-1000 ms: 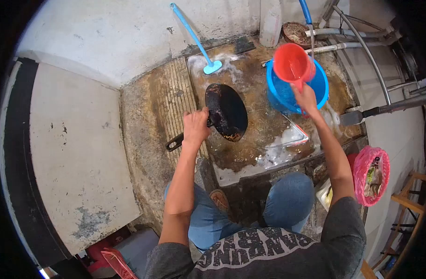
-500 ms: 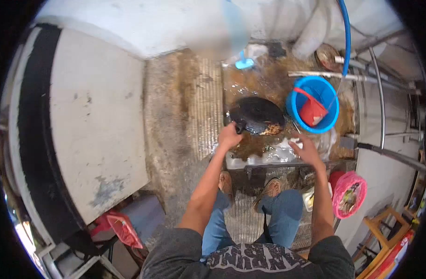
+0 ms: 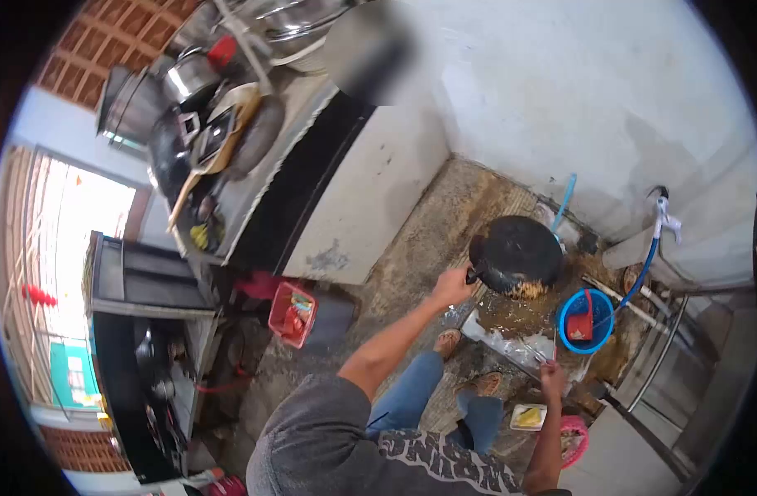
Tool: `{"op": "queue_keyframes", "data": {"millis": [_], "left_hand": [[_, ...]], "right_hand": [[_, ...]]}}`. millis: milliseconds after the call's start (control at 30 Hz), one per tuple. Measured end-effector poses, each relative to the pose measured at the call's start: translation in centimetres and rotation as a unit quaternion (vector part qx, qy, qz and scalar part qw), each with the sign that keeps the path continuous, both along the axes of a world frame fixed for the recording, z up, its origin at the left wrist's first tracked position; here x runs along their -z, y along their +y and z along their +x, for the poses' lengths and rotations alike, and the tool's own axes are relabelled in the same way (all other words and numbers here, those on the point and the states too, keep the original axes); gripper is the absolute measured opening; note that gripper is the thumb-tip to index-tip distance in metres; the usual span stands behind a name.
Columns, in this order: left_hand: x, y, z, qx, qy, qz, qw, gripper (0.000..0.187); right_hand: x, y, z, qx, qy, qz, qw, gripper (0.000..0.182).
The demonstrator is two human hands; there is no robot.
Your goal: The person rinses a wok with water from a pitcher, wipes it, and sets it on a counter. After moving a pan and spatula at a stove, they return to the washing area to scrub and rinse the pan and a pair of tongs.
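Note:
My left hand (image 3: 453,287) is closed around the handle of a blackened frying pan (image 3: 517,252). The pan appears raised above the wet floor, with a brownish, flaky patch along its near edge. My right hand (image 3: 552,379) is closed on a thin, light-coloured utensil (image 3: 535,350), too small to name exactly. Just beyond that hand stands a blue bucket (image 3: 567,337) with a red dipper (image 3: 580,322) in it. A blue hose (image 3: 645,269) runs down toward the bucket from a wall tap (image 3: 664,217).
A tray with something yellow (image 3: 528,417) and a pink-lined bin (image 3: 573,440) are near my right forearm. At left, a counter holds several pots (image 3: 191,78) and a wok. A red basket (image 3: 293,314) stands below it. Metal rails (image 3: 661,351) line the right side.
My view has swung left, bringing the counter and window in. The pan has come up off the floor in my left hand. My right hand has closed and drawn nearer to me.

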State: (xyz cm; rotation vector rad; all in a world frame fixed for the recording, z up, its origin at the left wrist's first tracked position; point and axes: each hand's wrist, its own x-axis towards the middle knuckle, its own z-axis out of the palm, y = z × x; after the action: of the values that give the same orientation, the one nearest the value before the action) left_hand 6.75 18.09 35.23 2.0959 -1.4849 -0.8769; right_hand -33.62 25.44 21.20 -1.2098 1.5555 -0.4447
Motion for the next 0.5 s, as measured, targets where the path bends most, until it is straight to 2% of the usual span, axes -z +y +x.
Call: {"op": "queue_keyframes", "data": {"millis": [67, 167, 200, 267, 300, 333, 433, 467, 500], "left_hand": [[-6.0, 1.3, 2.3, -0.053, -0.004, 0.005, 0.999, 0.045], [-13.8, 3.6, 8.2, -0.091, -0.051, -0.082, 0.991, 0.047], [-16.2, 4.5, 10.8, -0.100, -0.064, -0.104, 0.987, 0.047], [-23.5, 6.3, 14.9, -0.172, -0.155, -0.098, 0.968, 0.046], [-25.2, 7.0, 17.7, -0.201, -0.171, -0.131, 0.955, 0.046], [-28.9, 7.5, 19.7, -0.224, -0.209, -0.155, 0.939, 0.047], [-35.0, 9.1, 28.1, -0.282, -0.267, -0.242, 0.889, 0.042], [-37.0, 9.4, 31.3, -0.278, -0.260, -0.240, 0.893, 0.042], [-37.7, 9.7, 34.7, -0.299, -0.298, -0.250, 0.871, 0.045]], "right_hand": [[-3.6, -1.5, 0.6, -0.124, 0.098, -0.127, 0.979, 0.026], [-7.8, -3.4, 1.4, -0.016, -0.056, 0.044, 0.997, 0.027], [-8.0, -4.0, 1.2, -0.074, 0.040, -0.021, 0.996, 0.030], [-11.2, -4.2, 1.7, -0.096, 0.093, -0.076, 0.988, 0.029], [-12.7, -4.9, 2.9, -0.104, 0.117, -0.107, 0.982, 0.028], [-12.1, -5.0, 2.8, -0.092, 0.131, -0.101, 0.982, 0.030], [-9.3, -4.2, 3.2, -0.035, 0.153, -0.096, 0.983, 0.030], [-9.4, -3.9, 4.5, -0.030, 0.162, -0.092, 0.982, 0.028], [-7.9, -3.6, 5.7, -0.032, 0.142, -0.098, 0.984, 0.027]]}}
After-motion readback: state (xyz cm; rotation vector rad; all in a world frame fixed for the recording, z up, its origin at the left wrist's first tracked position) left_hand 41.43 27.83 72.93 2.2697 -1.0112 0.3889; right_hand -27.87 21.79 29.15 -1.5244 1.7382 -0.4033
